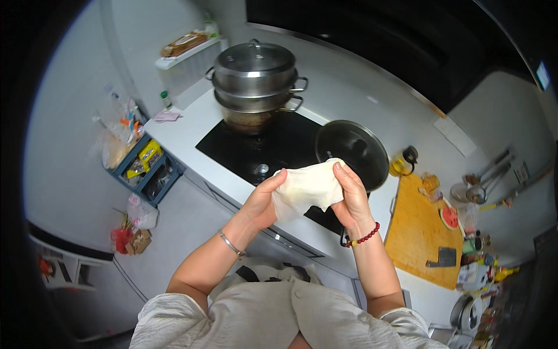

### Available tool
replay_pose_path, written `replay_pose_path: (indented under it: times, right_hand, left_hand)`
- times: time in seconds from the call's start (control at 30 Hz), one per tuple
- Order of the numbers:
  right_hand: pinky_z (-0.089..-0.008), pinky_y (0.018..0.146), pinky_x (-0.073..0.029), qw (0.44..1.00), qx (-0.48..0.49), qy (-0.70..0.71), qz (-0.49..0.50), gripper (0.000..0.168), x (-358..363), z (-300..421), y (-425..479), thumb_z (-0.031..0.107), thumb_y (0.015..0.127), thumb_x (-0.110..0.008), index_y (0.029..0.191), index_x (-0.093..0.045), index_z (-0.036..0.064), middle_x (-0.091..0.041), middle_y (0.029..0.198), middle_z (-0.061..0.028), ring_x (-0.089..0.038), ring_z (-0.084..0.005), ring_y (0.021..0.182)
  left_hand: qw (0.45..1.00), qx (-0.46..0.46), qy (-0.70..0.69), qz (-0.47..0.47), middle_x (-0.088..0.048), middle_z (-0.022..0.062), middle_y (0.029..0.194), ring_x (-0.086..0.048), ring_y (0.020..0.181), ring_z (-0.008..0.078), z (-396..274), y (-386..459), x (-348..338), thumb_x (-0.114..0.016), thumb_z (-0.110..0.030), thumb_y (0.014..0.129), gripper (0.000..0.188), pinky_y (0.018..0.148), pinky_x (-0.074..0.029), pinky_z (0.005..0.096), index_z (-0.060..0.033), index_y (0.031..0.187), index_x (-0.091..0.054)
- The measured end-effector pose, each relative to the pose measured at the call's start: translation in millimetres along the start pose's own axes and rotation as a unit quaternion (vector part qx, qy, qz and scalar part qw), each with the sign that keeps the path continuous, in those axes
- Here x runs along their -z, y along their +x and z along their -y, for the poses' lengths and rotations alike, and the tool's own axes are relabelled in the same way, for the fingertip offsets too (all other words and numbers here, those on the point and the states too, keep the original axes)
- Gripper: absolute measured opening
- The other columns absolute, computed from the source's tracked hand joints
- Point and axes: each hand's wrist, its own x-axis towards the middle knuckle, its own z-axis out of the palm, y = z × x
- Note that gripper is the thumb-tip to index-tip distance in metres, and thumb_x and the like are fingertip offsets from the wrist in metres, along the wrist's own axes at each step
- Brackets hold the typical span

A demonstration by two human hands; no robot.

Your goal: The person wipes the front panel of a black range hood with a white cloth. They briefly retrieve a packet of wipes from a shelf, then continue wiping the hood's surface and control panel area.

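Observation:
A thin, off-white, cloth-like sheet (309,187) is stretched between my two hands above the front of the hob. My left hand (263,198) grips its left edge, with the thumb on top. The right edge is pinched by my right hand (352,192), its thumb also on top. The sheet's lower edge hangs loose and uneven; whether it is cloth or dough I cannot tell. Behind my right hand is a large dark round pan or lid (348,144), partly hidden. A stacked metal steamer pot (255,83) with a glass lid stands on the black hob (283,139).
On the right, a wooden cutting board (405,235) holds a cleaver (447,257) and a cut watermelon piece (449,217). An oil jug (403,161) stands behind it. At left are a blue storage rack (150,183) and a plastic bag (143,213) on the floor.

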Motion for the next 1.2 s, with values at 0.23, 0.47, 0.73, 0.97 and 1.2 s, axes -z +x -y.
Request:
replay_pose_path:
  times: [0.23, 0.47, 0.73, 0.97, 1.2]
  right_hand:
    - [-0.0287, 0.086, -0.045, 0.992, 0.018, -0.103, 0.066, 0.034, -61.4, -27.0, 42.3, 0.015, 0.091, -0.051, 0.12, -0.043, 0.001, -0.056, 0.106, -0.0081, -0.054, -0.0148, 0.1]
    - [-0.0221, 0.074, -0.046, 0.949, 0.079, -0.289, 0.1, 0.019, -115.9, -103.1, 109.3, 0.007, 0.088, -0.055, 0.105, -0.055, -0.001, -0.062, 0.093, -0.0044, -0.057, -0.0084, 0.084]
    - [-0.0198, 0.064, -0.045, 0.939, 0.097, -0.316, 0.1, 0.016, -198.6, -188.4, 188.6, 0.013, 0.09, -0.055, 0.095, -0.06, 0.0, -0.063, 0.082, -0.0017, -0.055, -0.005, 0.072]
    - [-0.018, 0.054, -0.038, 0.931, 0.086, -0.342, 0.094, 0.02, -251.3, -236.9, 275.0, 0.018, 0.092, -0.05, 0.092, -0.06, 0.002, -0.055, 0.067, 0.0017, -0.045, -0.0025, 0.058]
    - [-0.0205, 0.056, -0.039, 0.942, 0.111, -0.314, 0.037, 0.024, -293.4, -252.3, 407.1, 0.022, 0.091, -0.047, 0.089, -0.06, 0.003, -0.056, 0.072, 0.0004, -0.047, -0.006, 0.062]
  left_hand:
    - [0.992, -0.109, -0.06, -0.009, -0.055, 0.0109, 0.116, -0.053, 0.108, 0.0224, -45.8, -35.0, 18.8, -0.038, -0.041, 0.094, 0.049, 0.094, -0.041, 0.0361, -0.0012, 0.12, -0.046]
    - [0.989, -0.107, -0.106, 0.009, -0.055, 0.0108, 0.114, -0.055, 0.105, 0.0227, -107.2, -65.7, 74.8, -0.038, -0.038, 0.094, 0.046, 0.09, -0.044, 0.0354, -0.0018, 0.121, -0.045]
    - [0.985, -0.155, 0.032, -0.065, -0.057, 0.0086, 0.104, -0.058, 0.093, 0.0184, -214.3, -112.0, 150.4, -0.058, -0.013, 0.083, 0.034, 0.081, -0.048, 0.0311, -0.0035, 0.114, -0.047]
    - [0.978, -0.171, -0.003, -0.12, -0.055, 0.0101, 0.112, -0.056, 0.1, 0.0211, -297.0, -141.1, 195.3, -0.058, -0.014, 0.084, 0.038, 0.086, -0.047, 0.0342, -0.0027, 0.118, -0.045]
    - [0.956, -0.216, -0.031, -0.195, -0.057, 0.0091, 0.11, -0.056, 0.101, 0.0219, -359.1, -116.7, 250.6, -0.055, -0.015, 0.087, 0.035, 0.087, -0.046, 0.0345, -0.0038, 0.119, -0.046]
